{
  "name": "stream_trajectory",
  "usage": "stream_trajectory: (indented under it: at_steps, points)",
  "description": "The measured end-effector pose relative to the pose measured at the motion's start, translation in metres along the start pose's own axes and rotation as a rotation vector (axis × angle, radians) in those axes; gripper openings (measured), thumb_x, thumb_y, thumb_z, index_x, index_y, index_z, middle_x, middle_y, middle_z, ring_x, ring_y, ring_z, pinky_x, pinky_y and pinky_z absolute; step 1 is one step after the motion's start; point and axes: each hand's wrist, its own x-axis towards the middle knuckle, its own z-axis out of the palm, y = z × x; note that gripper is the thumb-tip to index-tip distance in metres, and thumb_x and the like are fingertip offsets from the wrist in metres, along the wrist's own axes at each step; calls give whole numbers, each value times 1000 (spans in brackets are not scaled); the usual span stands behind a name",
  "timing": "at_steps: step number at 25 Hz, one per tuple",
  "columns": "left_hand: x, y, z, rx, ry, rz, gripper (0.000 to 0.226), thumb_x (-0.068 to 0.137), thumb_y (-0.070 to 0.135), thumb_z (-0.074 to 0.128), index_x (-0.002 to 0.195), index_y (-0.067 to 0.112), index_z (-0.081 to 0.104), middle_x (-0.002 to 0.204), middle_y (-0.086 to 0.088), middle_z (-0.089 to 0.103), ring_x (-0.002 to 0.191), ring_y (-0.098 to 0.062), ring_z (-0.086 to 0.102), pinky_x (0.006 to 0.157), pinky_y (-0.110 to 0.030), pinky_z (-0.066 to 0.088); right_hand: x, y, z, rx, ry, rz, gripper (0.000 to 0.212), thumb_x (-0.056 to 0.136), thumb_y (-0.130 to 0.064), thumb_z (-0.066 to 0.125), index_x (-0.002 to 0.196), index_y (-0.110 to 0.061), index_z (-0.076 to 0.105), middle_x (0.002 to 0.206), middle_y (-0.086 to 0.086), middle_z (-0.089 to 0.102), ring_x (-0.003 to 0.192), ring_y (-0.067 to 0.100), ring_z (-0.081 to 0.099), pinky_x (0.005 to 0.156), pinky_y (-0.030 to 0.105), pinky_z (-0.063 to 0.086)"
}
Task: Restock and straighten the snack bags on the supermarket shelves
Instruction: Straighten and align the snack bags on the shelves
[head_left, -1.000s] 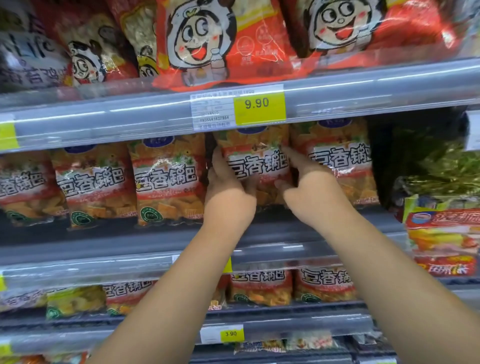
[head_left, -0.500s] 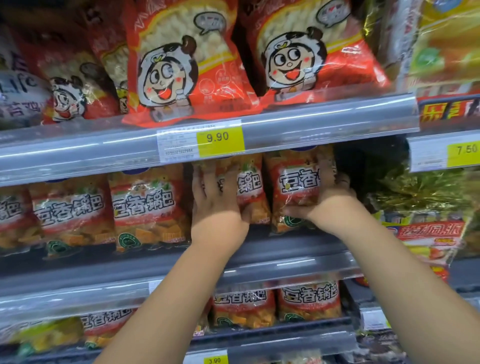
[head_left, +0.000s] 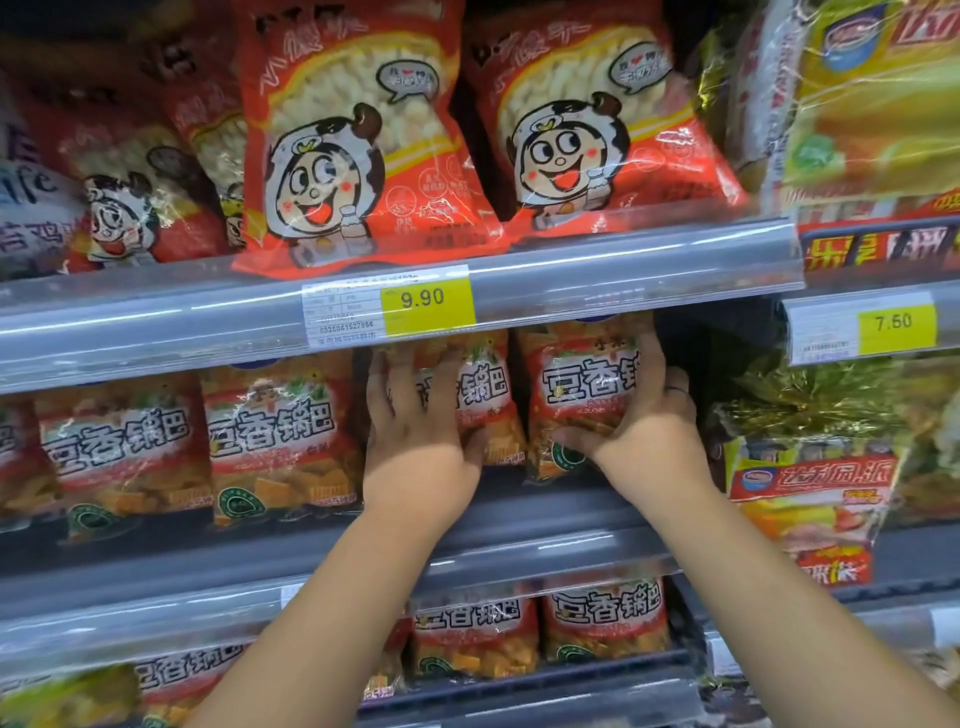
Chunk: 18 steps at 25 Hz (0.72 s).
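Note:
A row of orange-red snack bags stands on the middle shelf (head_left: 519, 525). My left hand (head_left: 415, 441) lies flat with spread fingers on the front of one bag (head_left: 483, 395), thumb under its lower edge. My right hand (head_left: 644, 431) grips the rightmost bag (head_left: 582, 384), fingers round its right side and thumb across its lower front. Both bags stand upright, side by side. Two more bags (head_left: 280, 436) of the same kind stand to the left.
Large red bags with a cartoon face (head_left: 353, 145) fill the shelf above, over a 9.90 price tag (head_left: 426, 299). Right of my right hand is a dark gap, then yellow packs (head_left: 810, 493) under a 7.50 tag (head_left: 893, 322). More orange bags (head_left: 602, 618) sit on the shelf below.
My view has tilted up and to the right. My right hand moved from the middle bag to the rightmost one and now grips it; my left hand spread flat on the neighbouring bag.

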Motion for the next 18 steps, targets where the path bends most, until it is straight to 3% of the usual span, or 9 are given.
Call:
stream_trajectory:
  at_steps: [4, 9, 12, 14, 15, 18]
  points:
    - [1, 2, -4, 28, -52, -36, 80, 87, 45, 64, 151, 29, 20, 160, -13, 4, 148, -35, -7, 108, -58, 32, -1, 2, -2, -1, -7, -23, 122, 65, -50, 83, 152, -34, 0, 145, 19, 25, 131, 40, 32, 102, 47, 38]
    - [0, 2, -1, 70, -62, -47, 81, 84, 45, 66, 151, 24, 27, 161, -14, 7, 148, -40, -1, 111, -57, 28, -17, 1, -2, -42, 30, -39, 120, 64, -50, 84, 151, -36, 2, 142, 20, 26, 129, 41, 35, 103, 46, 39]
    - [-3, 12, -11, 94, 49, 13, 67, 84, 39, 67, 142, 17, 43, 149, -21, 32, 141, -45, 22, 111, -55, 28, -19, -1, 0, -66, 54, -61, 119, 64, -50, 83, 152, -34, 4, 141, 21, 28, 127, 42, 36, 102, 46, 40]
    - [-5, 28, -18, 13, -43, 27, 50, 91, 37, 58, 138, 21, 47, 132, -11, 43, 132, -36, 38, 103, -46, 38, -16, 0, 1, -64, 50, -73, 121, 62, -51, 84, 151, -34, 4, 139, 20, 29, 126, 41, 38, 101, 46, 40]
    - [-7, 36, -16, -36, -108, 43, 50, 93, 37, 56, 140, 26, 44, 133, -6, 43, 129, -31, 41, 100, -43, 42, -15, 1, 1, -25, 34, -82, 122, 61, -49, 85, 151, -35, 5, 139, 19, 29, 126, 39, 38, 103, 46, 41]
    - [-7, 55, -7, -169, -309, 32, 71, 90, 45, 61, 149, 29, 27, 136, -2, 52, 120, -25, 53, 96, -41, 48, -4, 9, -10, 369, -36, 25, 122, 60, -39, 89, 151, -33, 8, 140, 7, 37, 128, 25, 41, 106, 40, 40]
